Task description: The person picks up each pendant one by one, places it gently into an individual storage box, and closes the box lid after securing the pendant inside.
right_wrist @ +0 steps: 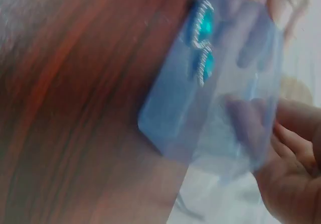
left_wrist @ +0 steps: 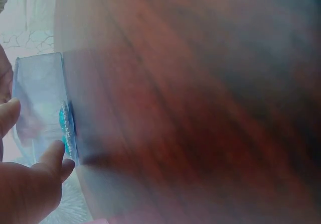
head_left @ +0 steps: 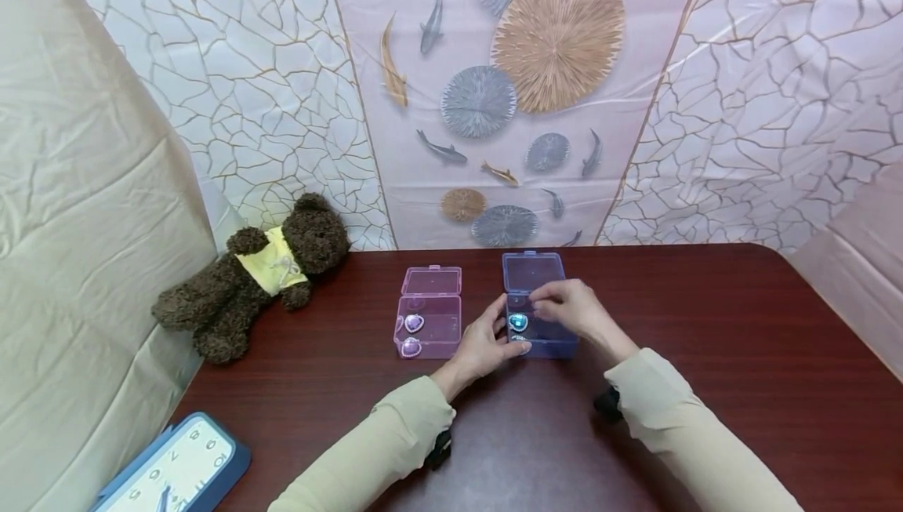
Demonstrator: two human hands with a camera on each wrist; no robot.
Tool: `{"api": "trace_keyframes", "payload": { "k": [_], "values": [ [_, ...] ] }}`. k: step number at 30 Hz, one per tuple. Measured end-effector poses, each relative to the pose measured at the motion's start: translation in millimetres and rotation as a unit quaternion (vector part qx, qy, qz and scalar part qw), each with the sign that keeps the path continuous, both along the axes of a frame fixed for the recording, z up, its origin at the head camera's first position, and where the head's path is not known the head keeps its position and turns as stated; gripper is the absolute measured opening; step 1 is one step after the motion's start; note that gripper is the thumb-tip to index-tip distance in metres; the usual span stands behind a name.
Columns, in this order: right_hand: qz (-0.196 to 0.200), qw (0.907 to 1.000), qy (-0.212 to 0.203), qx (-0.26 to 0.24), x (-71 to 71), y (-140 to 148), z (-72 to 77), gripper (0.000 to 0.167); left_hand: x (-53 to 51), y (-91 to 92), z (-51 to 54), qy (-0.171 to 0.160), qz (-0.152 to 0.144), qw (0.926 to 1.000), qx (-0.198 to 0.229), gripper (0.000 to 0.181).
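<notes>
A transparent blue plastic box stands on the table with its lid raised at the back. My left hand holds its left front corner, thumb against the front wall. Inside, at the left, lie teal gems with beaded silvery rims; two show through the wall in the right wrist view. My right hand reaches over the right rim, fingers bent down into the box; whether they pinch anything is hidden. To the left stands a similar pink box, lid up, with lilac gems in it.
A brown teddy bear in a yellow top lies at the table's back left. At the front left is a blue-framed clock face. Behind the dark wooden table hangs a patterned cloth.
</notes>
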State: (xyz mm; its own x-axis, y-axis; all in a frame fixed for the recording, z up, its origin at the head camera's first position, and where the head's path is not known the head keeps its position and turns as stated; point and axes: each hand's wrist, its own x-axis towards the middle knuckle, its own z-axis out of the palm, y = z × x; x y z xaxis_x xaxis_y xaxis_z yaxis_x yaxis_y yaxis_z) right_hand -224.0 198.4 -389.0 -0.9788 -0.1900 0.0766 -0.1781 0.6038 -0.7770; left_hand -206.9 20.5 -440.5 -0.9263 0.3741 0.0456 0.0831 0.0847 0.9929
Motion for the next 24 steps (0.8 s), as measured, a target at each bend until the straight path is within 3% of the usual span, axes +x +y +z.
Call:
{"api": "trace_keyframes", "payload": {
  "k": [3, 5, 7, 10, 13, 19, 24],
  "values": [
    [-0.097, 0.9909, 0.008, -0.094, -7.8, 15.2, -0.2, 0.019, -0.3, 1.2, 1.3, -0.006, 0.0, 1.0, 0.005, 0.084],
    [-0.152, 0.9829, 0.002, -0.104, -14.7, 24.7, -1.5, 0.023, 0.0, 1.3, 2.0, -0.008, 0.002, 0.9999, 0.005, 0.084],
    [-0.171, 0.9796, -0.03, -0.1, -20.8, 31.6, -2.7, 0.029, 0.3, 1.2, 2.3, -0.01, 0.004, 0.9999, 0.007, 0.084],
    [-0.157, 0.9794, -0.088, -0.091, -27.7, 36.9, -5.8, 0.035, 1.1, 1.1, 1.5, -0.011, 0.003, 0.9999, 0.007, 0.084],
    [-0.135, 0.981, -0.104, -0.093, -30.6, 38.1, -9.2, 0.035, 1.3, 1.5, 0.2, -0.013, 0.002, 0.9999, 0.01, 0.084],
    [-0.086, 0.9882, -0.055, -0.115, -25.6, 43.7, -12.4, 0.024, 0.2, 1.5, 0.3, -0.013, 0.004, 0.9998, 0.017, 0.083],
    [-0.033, 0.9912, 0.012, -0.128, -16.0, 49.4, -13.8, 0.016, 3.2, 0.8, 5.7, -0.007, 0.007, 0.9998, 0.014, 0.082]
  ]
}}
